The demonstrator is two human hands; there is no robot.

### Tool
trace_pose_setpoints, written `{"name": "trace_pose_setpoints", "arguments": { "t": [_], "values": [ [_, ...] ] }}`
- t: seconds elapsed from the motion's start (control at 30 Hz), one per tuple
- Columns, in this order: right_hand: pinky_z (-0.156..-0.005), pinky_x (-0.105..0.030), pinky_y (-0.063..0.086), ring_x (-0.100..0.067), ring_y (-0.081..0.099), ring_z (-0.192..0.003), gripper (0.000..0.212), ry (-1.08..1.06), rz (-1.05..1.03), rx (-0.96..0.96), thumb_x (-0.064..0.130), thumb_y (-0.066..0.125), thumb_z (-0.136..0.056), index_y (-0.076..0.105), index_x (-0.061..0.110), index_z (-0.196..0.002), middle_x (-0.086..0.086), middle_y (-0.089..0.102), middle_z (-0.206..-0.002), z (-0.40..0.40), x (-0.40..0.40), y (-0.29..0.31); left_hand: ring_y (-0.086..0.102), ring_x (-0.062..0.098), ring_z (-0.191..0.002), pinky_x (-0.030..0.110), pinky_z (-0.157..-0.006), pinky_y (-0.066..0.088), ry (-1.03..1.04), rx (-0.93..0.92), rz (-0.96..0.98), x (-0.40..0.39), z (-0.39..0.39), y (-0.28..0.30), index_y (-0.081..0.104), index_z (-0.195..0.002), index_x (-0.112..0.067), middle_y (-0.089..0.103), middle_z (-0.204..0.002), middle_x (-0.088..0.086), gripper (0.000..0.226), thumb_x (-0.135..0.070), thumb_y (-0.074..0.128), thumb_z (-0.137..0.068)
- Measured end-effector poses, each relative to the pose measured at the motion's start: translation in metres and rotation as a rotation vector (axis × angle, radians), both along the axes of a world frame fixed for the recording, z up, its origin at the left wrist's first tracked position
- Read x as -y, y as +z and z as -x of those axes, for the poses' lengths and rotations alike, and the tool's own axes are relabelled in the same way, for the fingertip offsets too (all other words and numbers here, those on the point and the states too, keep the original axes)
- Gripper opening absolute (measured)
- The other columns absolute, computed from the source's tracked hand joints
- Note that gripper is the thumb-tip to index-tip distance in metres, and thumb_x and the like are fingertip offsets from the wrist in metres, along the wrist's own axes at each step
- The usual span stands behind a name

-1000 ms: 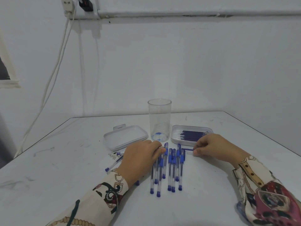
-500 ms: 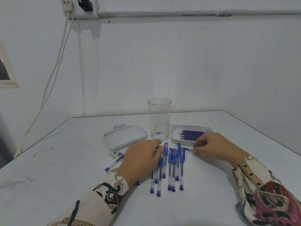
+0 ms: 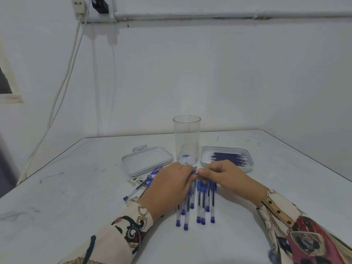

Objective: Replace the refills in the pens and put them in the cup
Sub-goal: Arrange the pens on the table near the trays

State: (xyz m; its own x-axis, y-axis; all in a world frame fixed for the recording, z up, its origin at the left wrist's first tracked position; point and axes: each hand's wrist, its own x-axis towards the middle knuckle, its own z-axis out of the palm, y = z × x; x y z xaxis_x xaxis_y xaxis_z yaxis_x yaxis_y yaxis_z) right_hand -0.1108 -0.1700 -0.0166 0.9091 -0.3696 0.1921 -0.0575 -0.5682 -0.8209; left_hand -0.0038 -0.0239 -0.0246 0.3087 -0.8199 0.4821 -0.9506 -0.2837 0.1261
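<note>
Pens: row of clear barrels with blue caps, laid side by side on white table, cap ends toward the near edge, far ends hidden under both hands. Additional loose pens angled to the left of the row, just in front of the lid.

Left hand: palm down over the left part of the row, fingers curled, tips meeting the right hand above the far ends of the pens. Small thin item pinched between the fingertips of both hands; too small to identify, possibly a pen tip or refill end.

Right hand: resting over the right part of the row, thumb and forefinger closed narrow on the same small item, remaining fingers curled down onto the pens.

Cup: clear plastic, upright, standing just beyond the hands, between lid and tray. No pens inside.

Refills: dark blue bundle lying lengthwise in shallow white tray, right of the cup, just behind the right hand.

Lid: white, flat on the table left of the cup.

Sleeves: patterned fabric on both forearms. White cables hanging down the wall at far left.
</note>
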Motion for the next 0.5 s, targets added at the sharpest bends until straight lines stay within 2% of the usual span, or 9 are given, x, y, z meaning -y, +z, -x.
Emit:
{"name": "trace_pose_setpoints", "arguments": {
  "t": [0.17, 0.3, 0.4, 0.5],
  "values": [
    [-0.075, -0.019, 0.045, -0.001, 0.060, -0.067, 0.020, 0.017, -0.078, 0.032, 0.025, 0.067, -0.088, 0.075, 0.010, -0.077, 0.006, 0.069, -0.067, -0.0007, 0.0001, -0.0009, 0.049, 0.012, -0.100, 0.023, -0.084, 0.037, 0.002, -0.004, 0.001, 0.0002, 0.0011, 0.0001, 0.051, -0.125, -0.023, 0.060, -0.110, -0.003, 0.034, -0.037, 0.033, -0.100],
    [-0.066, -0.012, 0.045, 0.002, 0.056, -0.064, 0.005, 0.021, -0.045, 0.089, 0.019, 0.077, -0.078, 0.075, 0.016, -0.082, 0.007, 0.069, -0.070, 0.0006, -0.0027, 0.0005, 0.049, 0.014, -0.101, 0.025, -0.083, 0.038, 0.016, 0.018, -0.028, 0.0015, 0.0017, 0.0004, 0.050, -0.126, -0.024, 0.059, -0.110, -0.001, 0.032, -0.035, 0.034, -0.100],
    [-0.071, -0.013, 0.048, -0.002, 0.063, -0.071, 0.009, 0.009, -0.104, 0.089, 0.022, 0.073, -0.083, 0.074, 0.015, -0.088, 0.001, 0.074, -0.080, -0.0001, -0.0018, 0.0004, 0.050, 0.013, -0.101, 0.025, -0.085, 0.039, 0.011, -0.013, 0.000, 0.0023, 0.0020, 0.0017, 0.051, -0.124, -0.023, 0.060, -0.110, -0.002, 0.032, -0.035, 0.033, -0.100],
    [-0.073, -0.021, 0.048, -0.007, 0.064, -0.069, 0.028, -0.037, -0.131, 0.058, 0.030, 0.059, -0.093, 0.075, 0.010, -0.083, -0.005, 0.073, -0.076, -0.0013, -0.0009, -0.0015, 0.049, 0.013, -0.100, 0.022, -0.082, 0.035, -0.003, 0.008, 0.026, 0.0008, 0.0030, 0.0007, 0.052, -0.124, -0.023, 0.060, -0.110, -0.002, 0.034, -0.036, 0.033, -0.100]
  ]
}}
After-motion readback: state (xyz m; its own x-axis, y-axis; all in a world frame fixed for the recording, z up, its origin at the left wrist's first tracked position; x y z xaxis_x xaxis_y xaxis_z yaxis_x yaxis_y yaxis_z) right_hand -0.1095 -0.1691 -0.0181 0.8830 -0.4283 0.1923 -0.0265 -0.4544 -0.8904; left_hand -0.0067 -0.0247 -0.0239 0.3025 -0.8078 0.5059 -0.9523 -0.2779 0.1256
